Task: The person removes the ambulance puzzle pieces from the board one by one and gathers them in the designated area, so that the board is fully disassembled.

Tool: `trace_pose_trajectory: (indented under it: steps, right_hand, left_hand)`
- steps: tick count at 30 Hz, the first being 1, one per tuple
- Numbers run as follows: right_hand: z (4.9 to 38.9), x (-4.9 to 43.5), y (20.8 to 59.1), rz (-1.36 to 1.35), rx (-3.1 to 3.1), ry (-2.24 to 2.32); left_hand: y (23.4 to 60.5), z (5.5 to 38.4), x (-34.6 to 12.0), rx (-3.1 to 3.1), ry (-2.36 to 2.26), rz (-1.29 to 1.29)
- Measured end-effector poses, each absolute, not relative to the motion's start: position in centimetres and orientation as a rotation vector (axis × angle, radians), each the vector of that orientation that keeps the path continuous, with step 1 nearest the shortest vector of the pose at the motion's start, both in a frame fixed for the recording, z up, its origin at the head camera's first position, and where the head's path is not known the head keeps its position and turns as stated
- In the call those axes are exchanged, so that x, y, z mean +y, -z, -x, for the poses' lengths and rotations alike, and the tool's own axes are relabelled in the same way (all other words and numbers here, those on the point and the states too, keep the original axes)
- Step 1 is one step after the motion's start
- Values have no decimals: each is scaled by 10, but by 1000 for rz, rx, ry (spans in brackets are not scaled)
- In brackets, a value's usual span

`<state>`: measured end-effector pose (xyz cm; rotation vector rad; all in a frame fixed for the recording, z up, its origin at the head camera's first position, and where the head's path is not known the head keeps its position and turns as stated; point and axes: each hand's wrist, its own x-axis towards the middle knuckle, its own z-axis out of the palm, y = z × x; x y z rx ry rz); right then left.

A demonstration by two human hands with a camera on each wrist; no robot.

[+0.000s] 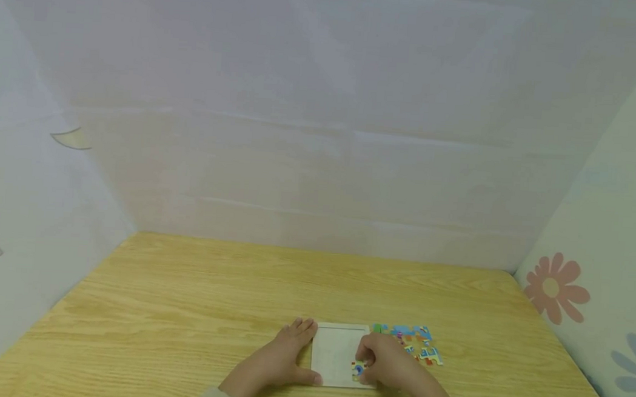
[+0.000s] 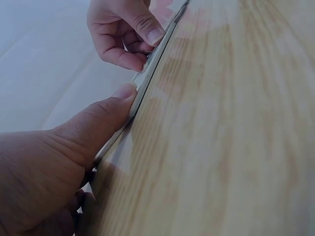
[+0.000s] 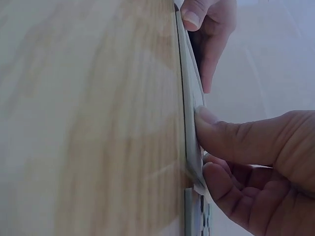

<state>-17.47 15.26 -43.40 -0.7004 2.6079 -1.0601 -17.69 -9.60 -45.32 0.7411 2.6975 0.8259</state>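
Observation:
A pale, flat puzzle tray lies on the wooden table in the head view. Along its left side rests my left hand, fingers at the upper corner and thumb on the lower one. My right hand is over the tray's lower right corner, its thumb and curled fingers pinching a small jigsaw piece with a blue round mark. The left wrist view shows the left thumb on the tray's edge. From the right wrist, the right thumb is down at the tray's surface, where the fingers hide the piece.
Several colourful jigsaw pieces lie just right of the tray, partly covered by the right hand. The wooden table reaches back to a pale cloth wall, with printed cloth on both sides.

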Motion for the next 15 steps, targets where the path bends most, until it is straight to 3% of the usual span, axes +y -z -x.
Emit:
trace_pose_trajectory:
  steps: [15]
  right_hand:
    - [177, 147, 425, 696, 2637, 870]
  left_hand:
    - [451, 175, -95, 2715, -818, -745]
